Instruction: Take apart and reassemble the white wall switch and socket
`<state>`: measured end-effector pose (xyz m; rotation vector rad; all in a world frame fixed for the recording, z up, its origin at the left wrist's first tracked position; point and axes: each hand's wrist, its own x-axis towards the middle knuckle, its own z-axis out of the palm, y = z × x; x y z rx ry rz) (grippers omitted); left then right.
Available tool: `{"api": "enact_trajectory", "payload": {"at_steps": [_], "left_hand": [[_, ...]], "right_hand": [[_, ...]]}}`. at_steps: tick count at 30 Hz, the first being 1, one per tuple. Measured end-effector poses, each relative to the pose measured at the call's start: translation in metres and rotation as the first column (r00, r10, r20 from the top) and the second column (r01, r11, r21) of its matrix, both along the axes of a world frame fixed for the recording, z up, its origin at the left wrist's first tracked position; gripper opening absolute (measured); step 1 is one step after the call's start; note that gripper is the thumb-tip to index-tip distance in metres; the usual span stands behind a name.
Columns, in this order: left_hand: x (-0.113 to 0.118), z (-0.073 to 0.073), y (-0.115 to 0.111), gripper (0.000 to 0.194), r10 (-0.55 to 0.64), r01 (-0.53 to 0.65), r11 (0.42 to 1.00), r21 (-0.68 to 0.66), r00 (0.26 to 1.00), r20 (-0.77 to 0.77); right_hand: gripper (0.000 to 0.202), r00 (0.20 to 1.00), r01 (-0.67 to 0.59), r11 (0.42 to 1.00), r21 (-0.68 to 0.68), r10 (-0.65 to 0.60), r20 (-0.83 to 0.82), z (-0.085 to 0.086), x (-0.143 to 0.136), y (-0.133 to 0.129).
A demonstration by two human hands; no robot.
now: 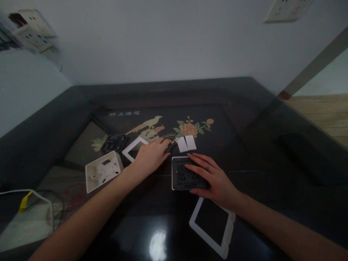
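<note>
My left hand (153,154) reaches forward over the table, its fingers closed around a slim dark-and-yellow tool (171,145) that looks like a screwdriver, mostly hidden. Under my right hand (213,175) lies a square wall switch module (181,175), black on the upper side with a white edge. My right fingers span its far and top side, and the thumb is at the near edge. Just beyond it are two white switch rockers (187,144), side by side. A white frame (130,152) lies partly behind my left hand; another white frame (194,221) is below my right wrist.
At left, an open white mounting box (104,172) sits near another black switch module (112,143). The dark glossy table (152,224) has a bird-and-flower picture. A white cable (45,195) with a yellow tag runs at the left. Sockets (288,10) are on the wall.
</note>
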<state>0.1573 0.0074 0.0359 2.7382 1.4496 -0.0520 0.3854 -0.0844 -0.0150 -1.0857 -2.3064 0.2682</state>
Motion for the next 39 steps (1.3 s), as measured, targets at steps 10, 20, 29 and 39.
{"api": "enact_trajectory", "payload": {"at_steps": [10, 20, 29, 39], "left_hand": [[-0.020, 0.036, -0.013, 0.043, -0.303, 0.357, 0.916, -0.184, 0.915, 0.266], [0.002, 0.019, -0.032, 0.055, -0.387, 0.417, 0.889, -0.192, 0.905, 0.176], [0.011, 0.014, -0.033, 0.060, -0.496, 0.502, 0.864, -0.037, 0.861, 0.114], [0.020, 0.000, -0.039, 0.043, -0.539, 0.538, 0.820, 0.194, 0.841, -0.053]], "right_hand": [[0.049, 0.986, 0.045, 0.965, 0.257, -0.084, 0.143, 0.006, -0.003, -0.001], [0.044, 0.978, 0.023, 0.931, 0.364, -0.096, 0.185, 0.011, -0.006, -0.002], [0.038, 0.992, 0.040, 0.936, 0.350, -0.080, 0.102, 0.008, -0.003, -0.003], [0.062, 0.979, 0.099, 0.995, -0.019, -0.101, -0.178, -0.001, 0.002, 0.008]]}}
